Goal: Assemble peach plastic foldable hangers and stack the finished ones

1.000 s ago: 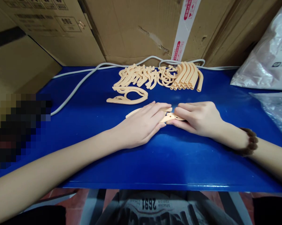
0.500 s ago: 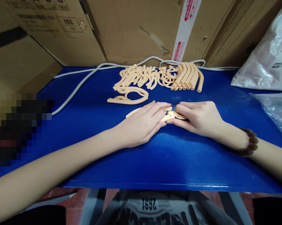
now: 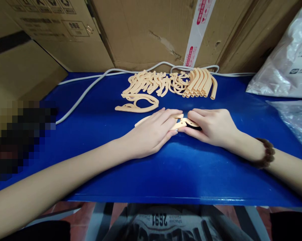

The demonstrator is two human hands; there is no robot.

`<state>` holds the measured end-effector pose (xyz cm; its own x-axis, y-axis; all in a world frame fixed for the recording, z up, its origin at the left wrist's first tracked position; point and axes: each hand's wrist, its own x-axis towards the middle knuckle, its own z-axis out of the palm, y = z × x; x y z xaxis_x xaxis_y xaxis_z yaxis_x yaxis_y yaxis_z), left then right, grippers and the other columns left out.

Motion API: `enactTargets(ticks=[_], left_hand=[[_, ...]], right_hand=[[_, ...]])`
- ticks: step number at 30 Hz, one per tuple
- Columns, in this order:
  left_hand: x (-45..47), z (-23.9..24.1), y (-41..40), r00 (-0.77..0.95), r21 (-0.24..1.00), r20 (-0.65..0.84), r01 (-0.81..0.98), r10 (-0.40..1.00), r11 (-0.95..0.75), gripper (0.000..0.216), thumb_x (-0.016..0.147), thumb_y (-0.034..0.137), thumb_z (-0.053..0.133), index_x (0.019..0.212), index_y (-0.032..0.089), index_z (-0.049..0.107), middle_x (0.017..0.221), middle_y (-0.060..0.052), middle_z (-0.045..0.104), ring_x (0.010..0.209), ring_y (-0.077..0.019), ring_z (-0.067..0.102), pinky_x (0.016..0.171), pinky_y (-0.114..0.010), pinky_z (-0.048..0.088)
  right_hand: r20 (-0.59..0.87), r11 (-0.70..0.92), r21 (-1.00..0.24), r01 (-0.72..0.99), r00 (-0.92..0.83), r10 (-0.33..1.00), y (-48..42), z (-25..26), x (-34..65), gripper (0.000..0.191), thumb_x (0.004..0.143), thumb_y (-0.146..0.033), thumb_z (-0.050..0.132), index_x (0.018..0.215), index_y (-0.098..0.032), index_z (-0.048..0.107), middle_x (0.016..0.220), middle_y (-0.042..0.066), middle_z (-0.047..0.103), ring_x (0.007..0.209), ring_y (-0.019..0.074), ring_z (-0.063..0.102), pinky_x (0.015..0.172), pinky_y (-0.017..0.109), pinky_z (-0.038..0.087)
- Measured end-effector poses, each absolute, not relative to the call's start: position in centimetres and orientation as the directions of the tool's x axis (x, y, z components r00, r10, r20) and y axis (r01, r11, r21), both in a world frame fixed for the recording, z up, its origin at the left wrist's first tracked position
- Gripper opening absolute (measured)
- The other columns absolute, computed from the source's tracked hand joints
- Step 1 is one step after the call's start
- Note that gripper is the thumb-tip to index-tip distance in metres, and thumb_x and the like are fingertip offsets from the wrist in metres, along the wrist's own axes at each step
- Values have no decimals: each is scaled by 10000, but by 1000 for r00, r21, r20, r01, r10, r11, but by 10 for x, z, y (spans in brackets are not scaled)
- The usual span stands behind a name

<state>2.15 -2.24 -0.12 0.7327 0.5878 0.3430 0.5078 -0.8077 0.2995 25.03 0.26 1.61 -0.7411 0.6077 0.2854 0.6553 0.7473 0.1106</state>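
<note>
My left hand [image 3: 152, 134] lies on a flat peach plastic piece [image 3: 181, 124] on the blue table [image 3: 166, 174], fingers stretched over it and pressing it down. My right hand [image 3: 212, 126] meets it from the right, fingertips pinched on the same piece's end. Most of the piece is hidden under both hands. Just beyond them lies a loose curved peach piece [image 3: 137, 103].
A row of several peach plastic pieces [image 3: 171, 83] lies at the back of the table, with a white cable [image 3: 90, 87] running behind it. Cardboard boxes [image 3: 145, 30] wall the back and left. Plastic bags [image 3: 286, 60] sit at the right.
Both hands stay on the piece; the right fingertips have shifted slightly on its end. Nothing else has moved.
</note>
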Motion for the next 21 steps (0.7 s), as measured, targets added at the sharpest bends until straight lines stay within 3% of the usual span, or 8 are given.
enactTargets(ticks=[12, 21], left_hand=[[22, -1, -24, 721, 324, 342, 512, 603, -796, 385, 1039, 263, 363, 1327, 35, 479, 1425, -192, 479, 1305, -273, 476, 1189, -498, 337], [22, -3, -23, 721, 294, 350, 522, 598, -801, 384, 1038, 267, 371, 1308, 26, 498, 1420, -199, 488, 1308, -280, 482, 1180, -496, 351]], right_hand=[[305, 801, 156, 578, -799, 518, 4, 14, 252, 535, 1045, -484, 250, 718, -176, 540, 633, 9, 599, 540, 111, 535, 513, 243, 236], [291, 783, 88, 616, -768, 571, 5, 15, 254, 561, 1019, -559, 286, 674, -179, 514, 588, -4, 560, 513, 107, 500, 497, 247, 199]])
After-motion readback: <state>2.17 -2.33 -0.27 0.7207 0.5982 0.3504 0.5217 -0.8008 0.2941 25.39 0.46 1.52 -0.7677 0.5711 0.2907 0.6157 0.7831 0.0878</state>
